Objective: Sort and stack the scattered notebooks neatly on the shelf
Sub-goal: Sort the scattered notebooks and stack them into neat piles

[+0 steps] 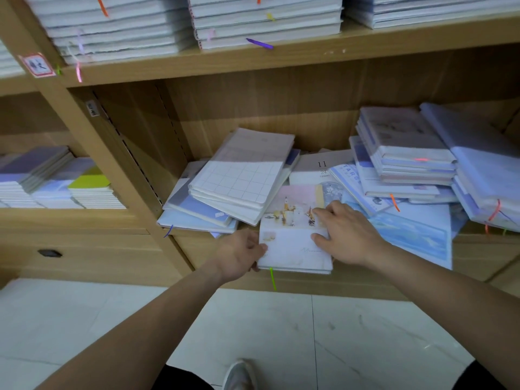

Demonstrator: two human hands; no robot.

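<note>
- Where the shelf [197,249] ends at its front lip, the pastel notebook [292,249] hangs half out over it, its cover up (a small castle scene printed on the far half) and its far end lying on other scattered notebooks.
- A green ribbon [272,278] dangles from the notebook's near edge, at its left corner.
- The left hand [239,256] grips the notebook's left edge: the thumb lies on the cover, and the fingers are curled underneath.
- The right hand [346,235] lies over the notebook's right side, thumb and forefinger tips set apart on the cover; the other fingers are hidden behind the knuckles, so I cannot tell whether they hook the edge.
- Just left of the notebook and farther in, a tilted grid-covered pile [242,178] leans across purple-blue books, one corner nearly touching the notebook.
- Directly behind the notebook, a pale cover marked "11" [320,164] lies flat.
- To the notebook's right, partly under the right wrist, a blue notebook [413,235] also juts past the lip.
- Farther right and back stands a squared stack [405,147] with an orange ribbon.
- Above the notebook, the next board up carries tall white stacks [264,21].
- Below the notebook are pale floor tiles [365,333] and a shoe [239,375].
</note>
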